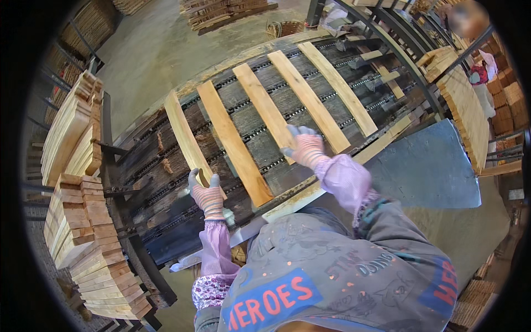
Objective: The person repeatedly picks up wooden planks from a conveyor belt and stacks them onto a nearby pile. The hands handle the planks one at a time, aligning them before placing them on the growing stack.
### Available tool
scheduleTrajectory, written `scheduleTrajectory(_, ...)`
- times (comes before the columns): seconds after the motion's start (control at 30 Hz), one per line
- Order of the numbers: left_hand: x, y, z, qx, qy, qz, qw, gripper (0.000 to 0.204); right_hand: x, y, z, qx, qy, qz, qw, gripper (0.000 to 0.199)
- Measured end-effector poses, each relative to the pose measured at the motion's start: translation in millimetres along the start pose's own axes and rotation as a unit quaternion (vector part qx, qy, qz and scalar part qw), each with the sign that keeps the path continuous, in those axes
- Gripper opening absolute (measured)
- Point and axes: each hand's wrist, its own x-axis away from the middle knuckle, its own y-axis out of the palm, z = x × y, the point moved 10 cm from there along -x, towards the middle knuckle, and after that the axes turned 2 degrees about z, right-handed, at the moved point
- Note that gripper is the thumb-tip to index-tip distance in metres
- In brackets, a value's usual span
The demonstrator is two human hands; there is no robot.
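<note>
we see pale wooden slats [232,141] lying across a dark chain conveyor [166,182]. our left hand [206,193] grips the near end of the leftmost slat [185,138]; our right hand [303,146] closes on the end of the third slat [265,108]. stacked boards [83,232] stand at left.

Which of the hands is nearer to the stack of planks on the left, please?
Left. The left hand grips a plank end nearer the stack; the right hand is further right on another plank.
</note>
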Motion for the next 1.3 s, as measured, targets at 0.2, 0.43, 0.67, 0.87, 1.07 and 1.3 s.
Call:
scheduleTrajectory(0.2,82,75,19,-0.157,0.019,-0.079,0.984,0.079,-19,3,-29,-0.096,0.021,-0.021,0.995,0.078)
scheduleTrajectory(0.43,114,77,22,-0.345,-0.039,-0.119,0.930,0.111,18,-38,77,-0.165,-0.003,0.101,0.981,0.074)
scheduleTrajectory(0.67,110,64,38,0.200,-0.155,-0.095,0.963,0.098,1,-26,86,0.015,0.028,0.027,0.999,0.092)
scheduleTrajectory(0.87,136,106,117,0.380,-0.186,-0.156,0.893,0.089,-17,-38,91,-0.159,0.055,-0.032,0.985,0.092)
scheduleTrajectory(1.07,163,145,119,0.537,-0.294,-0.245,0.752,0.071,-9,-57,143,-0.043,0.028,0.058,0.997,0.089)
scheduleTrajectory(1.3,176,197,135,0.538,-0.302,-0.339,0.710,0.079,-38,-57,158,-0.084,0.105,-0.085,0.987,0.108)
